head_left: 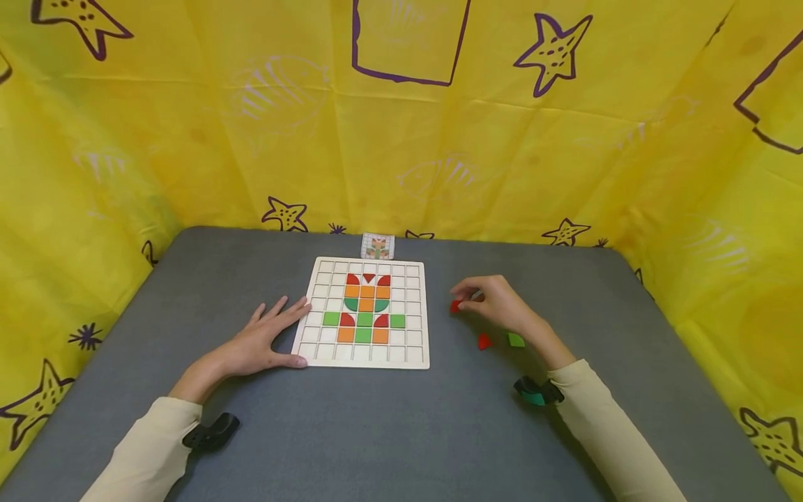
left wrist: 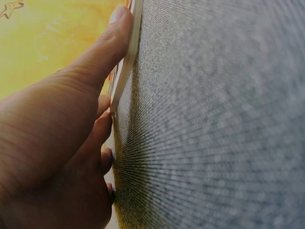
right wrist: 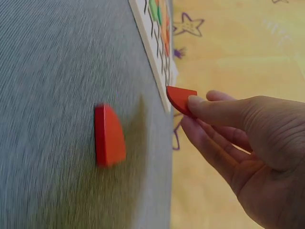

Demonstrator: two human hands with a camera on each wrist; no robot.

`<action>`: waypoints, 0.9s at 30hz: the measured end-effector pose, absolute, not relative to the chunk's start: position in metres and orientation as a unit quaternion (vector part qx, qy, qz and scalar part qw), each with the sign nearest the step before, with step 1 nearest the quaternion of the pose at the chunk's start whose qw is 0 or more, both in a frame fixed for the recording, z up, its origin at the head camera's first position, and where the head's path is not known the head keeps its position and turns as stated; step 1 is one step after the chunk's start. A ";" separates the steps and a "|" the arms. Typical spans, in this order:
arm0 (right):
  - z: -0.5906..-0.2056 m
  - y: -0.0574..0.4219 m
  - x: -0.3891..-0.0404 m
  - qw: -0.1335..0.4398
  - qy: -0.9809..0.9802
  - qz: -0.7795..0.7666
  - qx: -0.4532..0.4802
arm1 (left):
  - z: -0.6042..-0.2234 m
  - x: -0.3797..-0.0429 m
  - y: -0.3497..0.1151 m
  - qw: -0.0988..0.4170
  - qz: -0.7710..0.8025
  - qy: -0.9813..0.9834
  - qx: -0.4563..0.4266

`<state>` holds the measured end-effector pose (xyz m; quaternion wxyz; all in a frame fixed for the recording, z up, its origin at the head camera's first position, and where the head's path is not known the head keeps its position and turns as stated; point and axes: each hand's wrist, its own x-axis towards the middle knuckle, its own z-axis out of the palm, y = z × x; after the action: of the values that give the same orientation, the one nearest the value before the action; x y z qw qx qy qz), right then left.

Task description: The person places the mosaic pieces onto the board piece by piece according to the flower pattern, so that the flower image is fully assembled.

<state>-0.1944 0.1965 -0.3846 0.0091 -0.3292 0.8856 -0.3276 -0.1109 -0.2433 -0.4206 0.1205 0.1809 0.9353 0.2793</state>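
A white grid board [head_left: 409, 348] lies on the table with red, orange and green pieces forming a flower-like pattern. My left hand [head_left: 257, 343] rests at the board's left edge, its fingers spread and fairly straight and its thumb at the near left corner. To the right of the board, my right hand [head_left: 495, 301] pinches a red quarter-circle piece [right wrist: 181, 99] between thumb and fingers, lifted above the table in the right wrist view. Another red quarter-circle piece [right wrist: 110, 136] lies on the table beneath that hand. Close to it is a green square piece [head_left: 516, 339].
A small card [head_left: 378, 246] printed with a similar pattern lies just beyond the board's far edge. The grey table [head_left: 351, 432] is bordered at the back and sides by a yellow cloth [head_left: 376, 146] with starfish drawings.
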 end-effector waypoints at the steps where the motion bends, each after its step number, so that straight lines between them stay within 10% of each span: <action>1: -0.385 0.193 -0.195 0.012 0.885 -0.328 -0.331 | -0.420 -0.111 -0.243 0.121 0.279 0.935 0.181; 27: -0.394 0.123 -0.181 0.082 0.849 -0.346 -0.389 | -0.419 -0.110 -0.243 0.121 0.281 0.935 0.179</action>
<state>-0.1814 0.1230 -0.3936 0.0824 -0.3894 0.8495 -0.3464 -0.1101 -0.2430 -0.4189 0.1212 0.1790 0.9351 0.2808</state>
